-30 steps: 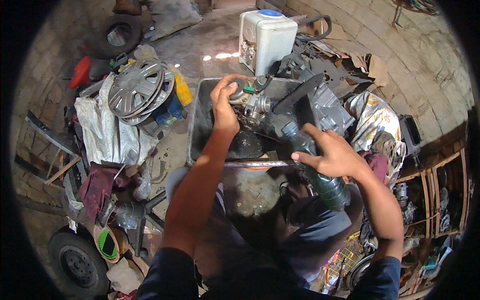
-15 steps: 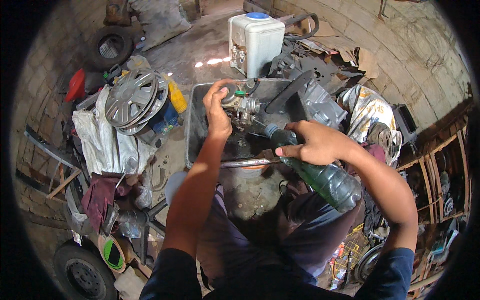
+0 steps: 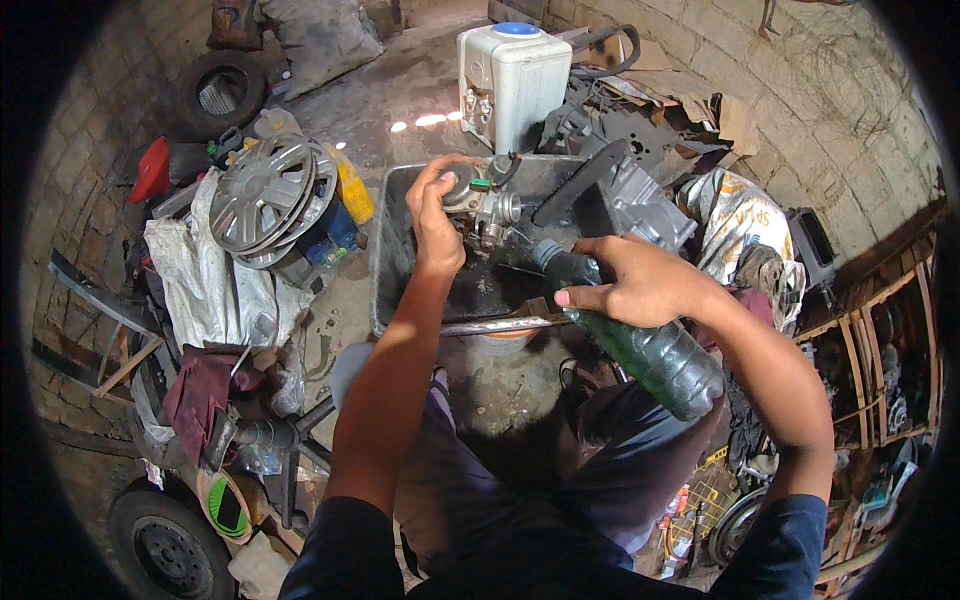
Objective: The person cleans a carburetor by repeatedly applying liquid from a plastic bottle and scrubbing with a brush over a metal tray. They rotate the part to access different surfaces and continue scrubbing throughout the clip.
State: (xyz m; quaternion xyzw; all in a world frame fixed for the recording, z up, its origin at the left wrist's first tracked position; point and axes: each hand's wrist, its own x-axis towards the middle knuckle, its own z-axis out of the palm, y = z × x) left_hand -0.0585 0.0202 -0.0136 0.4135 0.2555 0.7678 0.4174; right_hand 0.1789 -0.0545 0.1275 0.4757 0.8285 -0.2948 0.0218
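Left hand (image 3: 437, 228) gripped knobbly silver-metal part (image 3: 492, 209) over boxy black-plastic tub (image 3: 396, 280), likely for drips; right hand (image 3: 645, 284), round green-plastic bottle (image 3: 660, 368).

The metal part (image 3: 492, 208) is over the tub (image 3: 392, 275), left of the bottle (image 3: 655, 362); behind the tub stands a tank (image 3: 515, 92), with hubcaps (image 3: 262, 200) to its left and a sack (image 3: 735, 228) to its right

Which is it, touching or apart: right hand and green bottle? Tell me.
Touching. The head view shows the right hand gripping the green bottle, thumb lying against its side.
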